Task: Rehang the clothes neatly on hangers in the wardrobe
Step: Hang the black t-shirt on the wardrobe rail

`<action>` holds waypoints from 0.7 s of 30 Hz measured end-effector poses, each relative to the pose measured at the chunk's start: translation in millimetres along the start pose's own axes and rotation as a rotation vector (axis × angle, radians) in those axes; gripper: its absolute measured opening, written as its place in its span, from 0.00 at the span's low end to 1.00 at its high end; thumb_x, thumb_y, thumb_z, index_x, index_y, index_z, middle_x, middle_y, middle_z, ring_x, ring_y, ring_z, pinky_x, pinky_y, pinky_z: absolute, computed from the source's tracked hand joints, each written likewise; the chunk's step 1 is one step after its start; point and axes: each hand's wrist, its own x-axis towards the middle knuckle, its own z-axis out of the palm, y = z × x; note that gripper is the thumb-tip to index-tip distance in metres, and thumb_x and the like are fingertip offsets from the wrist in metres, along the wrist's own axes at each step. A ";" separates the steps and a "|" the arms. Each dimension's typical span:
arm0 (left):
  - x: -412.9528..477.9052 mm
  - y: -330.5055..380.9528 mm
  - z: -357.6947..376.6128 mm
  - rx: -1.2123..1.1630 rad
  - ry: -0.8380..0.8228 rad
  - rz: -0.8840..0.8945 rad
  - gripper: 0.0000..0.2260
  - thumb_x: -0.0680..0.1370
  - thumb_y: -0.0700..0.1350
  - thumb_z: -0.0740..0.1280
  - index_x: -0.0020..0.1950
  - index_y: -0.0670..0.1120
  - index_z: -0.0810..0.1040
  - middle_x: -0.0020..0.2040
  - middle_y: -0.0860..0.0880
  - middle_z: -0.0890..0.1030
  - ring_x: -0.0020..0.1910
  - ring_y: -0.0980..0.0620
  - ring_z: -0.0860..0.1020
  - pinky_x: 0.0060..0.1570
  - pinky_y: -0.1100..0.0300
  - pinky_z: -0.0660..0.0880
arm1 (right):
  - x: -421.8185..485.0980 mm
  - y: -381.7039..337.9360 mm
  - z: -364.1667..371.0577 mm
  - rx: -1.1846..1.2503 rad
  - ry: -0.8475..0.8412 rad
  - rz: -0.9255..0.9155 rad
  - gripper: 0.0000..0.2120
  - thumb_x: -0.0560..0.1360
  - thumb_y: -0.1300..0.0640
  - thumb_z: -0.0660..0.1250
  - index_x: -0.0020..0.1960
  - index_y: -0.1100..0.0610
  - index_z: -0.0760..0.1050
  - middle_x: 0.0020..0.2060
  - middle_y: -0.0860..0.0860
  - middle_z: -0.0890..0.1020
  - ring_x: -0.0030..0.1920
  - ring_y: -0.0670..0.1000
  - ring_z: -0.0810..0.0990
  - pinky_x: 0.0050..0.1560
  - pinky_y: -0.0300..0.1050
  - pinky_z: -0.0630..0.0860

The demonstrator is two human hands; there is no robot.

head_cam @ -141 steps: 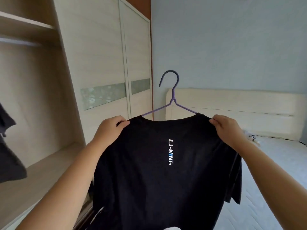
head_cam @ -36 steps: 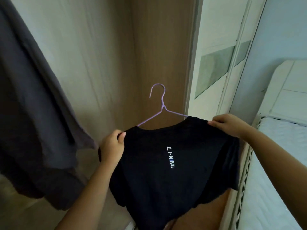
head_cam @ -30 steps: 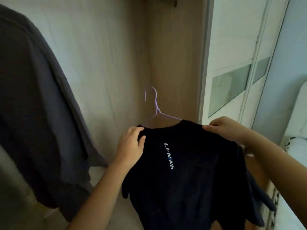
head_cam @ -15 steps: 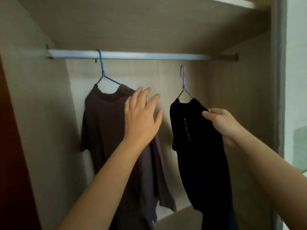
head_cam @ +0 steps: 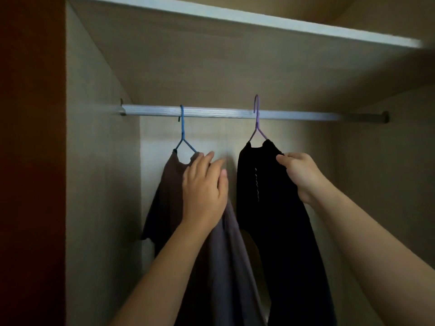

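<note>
A black T-shirt (head_cam: 266, 208) hangs on a purple hanger (head_cam: 257, 121) whose hook reaches over the silver wardrobe rail (head_cam: 219, 113). My right hand (head_cam: 300, 175) pinches the shirt's right shoulder near the collar. To its left a grey-brown T-shirt (head_cam: 169, 196) hangs from a blue hanger (head_cam: 182, 130) on the same rail. My left hand (head_cam: 204, 187) is open with straight fingers, lying against the grey-brown shirt's right shoulder, between the two garments.
The wardrobe's left side wall (head_cam: 94, 184) and a shelf board (head_cam: 235, 17) above the rail enclose the space. The rail runs on to a bracket (head_cam: 384, 117) at the right, with bare rail between it and the purple hanger.
I turned from the bed to the open wardrobe. My left hand let go of the black shirt and moved to the grey-brown one. The purple hanger rose up to the rail.
</note>
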 end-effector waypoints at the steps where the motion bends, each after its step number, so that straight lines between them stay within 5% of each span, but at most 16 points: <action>1: -1.5 0.0 -2.0 -0.078 -0.002 -0.066 0.24 0.77 0.52 0.48 0.64 0.44 0.73 0.68 0.45 0.71 0.71 0.46 0.64 0.69 0.49 0.59 | 3.8 -1.1 6.9 0.013 0.004 -0.008 0.10 0.77 0.64 0.58 0.37 0.61 0.69 0.25 0.54 0.71 0.16 0.44 0.71 0.19 0.30 0.65; 8: -14.0 -14.6 -12.4 -0.299 -0.035 -0.202 0.18 0.81 0.47 0.53 0.71 0.49 0.65 0.73 0.53 0.62 0.70 0.62 0.57 0.67 0.65 0.56 | 23.1 -2.3 50.7 0.034 -0.072 -0.044 0.03 0.75 0.63 0.57 0.45 0.58 0.69 0.36 0.57 0.68 0.36 0.55 0.68 0.35 0.45 0.65; 15: -19.0 -28.3 -20.5 -0.333 -0.062 -0.205 0.20 0.79 0.52 0.53 0.71 0.51 0.64 0.73 0.57 0.61 0.70 0.65 0.57 0.59 0.84 0.53 | 30.1 4.2 78.3 0.013 -0.092 0.031 0.13 0.76 0.62 0.56 0.33 0.57 0.62 0.27 0.53 0.64 0.26 0.51 0.64 0.28 0.40 0.60; 21: -21.9 -27.3 -28.7 -0.411 -0.032 -0.272 0.18 0.79 0.49 0.58 0.70 0.51 0.65 0.71 0.55 0.65 0.71 0.60 0.62 0.65 0.73 0.58 | 21.7 18.2 84.7 0.029 -0.094 0.058 0.17 0.77 0.60 0.56 0.30 0.56 0.58 0.26 0.51 0.62 0.25 0.49 0.62 0.22 0.35 0.59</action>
